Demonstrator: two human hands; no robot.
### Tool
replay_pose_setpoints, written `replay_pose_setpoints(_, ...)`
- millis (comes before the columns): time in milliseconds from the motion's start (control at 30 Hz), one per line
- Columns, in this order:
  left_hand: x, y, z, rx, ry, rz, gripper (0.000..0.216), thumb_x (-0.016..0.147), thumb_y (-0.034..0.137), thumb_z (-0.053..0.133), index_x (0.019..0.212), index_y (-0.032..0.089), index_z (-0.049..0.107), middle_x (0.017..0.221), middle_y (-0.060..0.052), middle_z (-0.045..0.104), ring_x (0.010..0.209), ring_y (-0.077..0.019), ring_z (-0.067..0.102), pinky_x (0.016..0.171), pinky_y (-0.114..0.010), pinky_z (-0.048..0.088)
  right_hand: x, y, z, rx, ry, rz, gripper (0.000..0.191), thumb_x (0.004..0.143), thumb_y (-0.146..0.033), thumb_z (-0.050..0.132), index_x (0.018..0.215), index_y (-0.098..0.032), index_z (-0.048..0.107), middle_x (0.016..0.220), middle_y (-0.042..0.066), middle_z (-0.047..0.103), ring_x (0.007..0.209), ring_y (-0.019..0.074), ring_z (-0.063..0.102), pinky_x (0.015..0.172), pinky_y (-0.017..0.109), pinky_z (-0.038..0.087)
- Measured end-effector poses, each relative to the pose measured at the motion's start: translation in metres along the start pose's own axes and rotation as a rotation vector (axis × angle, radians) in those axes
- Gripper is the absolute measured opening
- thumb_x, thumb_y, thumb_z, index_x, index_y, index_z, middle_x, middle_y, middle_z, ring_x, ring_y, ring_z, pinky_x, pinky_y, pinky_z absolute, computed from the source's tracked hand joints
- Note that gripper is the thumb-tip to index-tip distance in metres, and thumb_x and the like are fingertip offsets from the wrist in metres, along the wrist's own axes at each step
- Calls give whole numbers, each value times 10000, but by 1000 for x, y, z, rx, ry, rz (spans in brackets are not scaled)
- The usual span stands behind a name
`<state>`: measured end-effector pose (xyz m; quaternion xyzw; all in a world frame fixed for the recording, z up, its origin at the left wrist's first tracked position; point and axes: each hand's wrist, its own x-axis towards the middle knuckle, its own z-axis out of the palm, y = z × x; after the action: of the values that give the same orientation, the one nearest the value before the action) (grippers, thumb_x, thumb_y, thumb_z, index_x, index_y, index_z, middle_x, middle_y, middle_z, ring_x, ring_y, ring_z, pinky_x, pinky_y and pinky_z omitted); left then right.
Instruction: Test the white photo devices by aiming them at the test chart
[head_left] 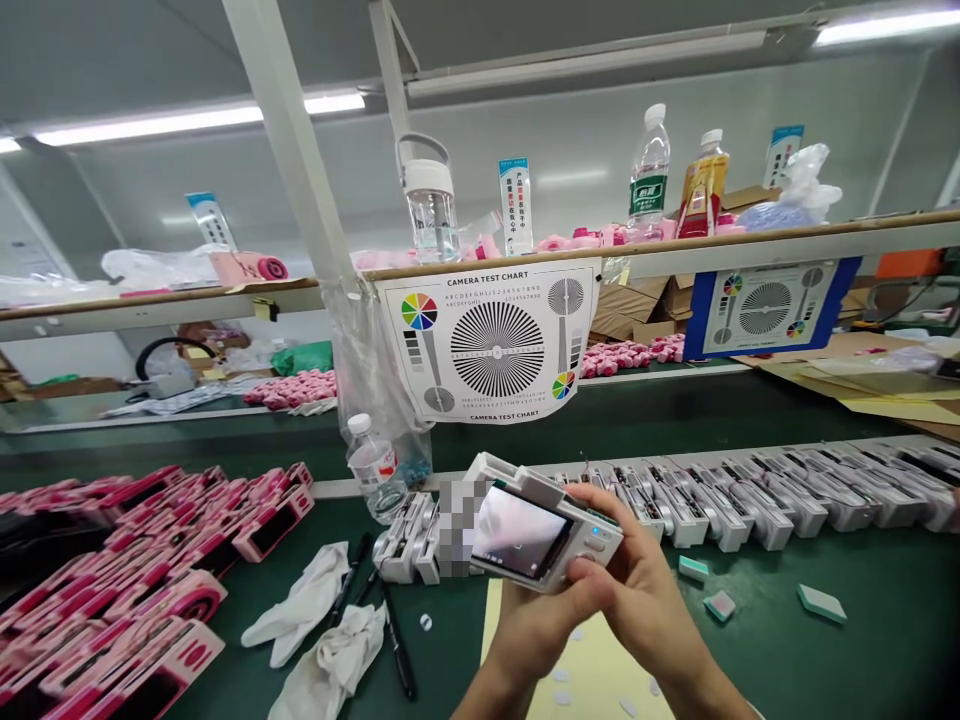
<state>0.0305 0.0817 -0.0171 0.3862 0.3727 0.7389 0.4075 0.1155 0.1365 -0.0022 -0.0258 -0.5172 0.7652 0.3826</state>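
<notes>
A white digital camera (592, 520) is held up, tilted, with its lit screen (517, 530) facing me and a small blue light glowing beside its buttons. My left hand (536, 625) supports it from below, its fingers mostly hidden behind the body. Around the right end of the camera wraps my right hand (649, 575), closed on it. A thumb rests at the buttons. Under my hands lies a yellow sheet (592, 675) with several small pale pieces on it. A camera test chart (496, 345) hangs straight ahead, beyond the camera.
Rows of white camera bodies (720, 505) stand along the back right; pink cameras (142, 570) crowd the left. White gloves (330, 650), a black pen (397, 645) and a plastic bottle (375, 470) lie or stand near my left. Small green-and-white blocks (821, 603) lie at right.
</notes>
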Motion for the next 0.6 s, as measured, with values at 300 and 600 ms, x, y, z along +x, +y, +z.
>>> replay_pose_setpoints(300, -3, 10, 2, 111, -89, 4, 626, 543, 529, 771, 1017, 149, 618, 1072, -116, 637, 1040, -303, 574, 982, -449, 411, -2, 1, 2, 34, -54, -9, 446, 719, -289, 723, 1134, -312, 561, 1194, 22, 595, 1007, 176, 607, 812, 215, 490)
replay_pose_setpoints(600, -5, 12, -6, 4, -102, -13, 450, 626, 374, 775, 994, 146, 651, 1013, -92, 677, 979, -270, 614, 926, -400, 460, -5, 6, 14, 86, 16, -70, 380, 757, -262, 692, 1107, -333, 565, 1053, 8, 652, 925, 175, 634, 789, 265, 516)
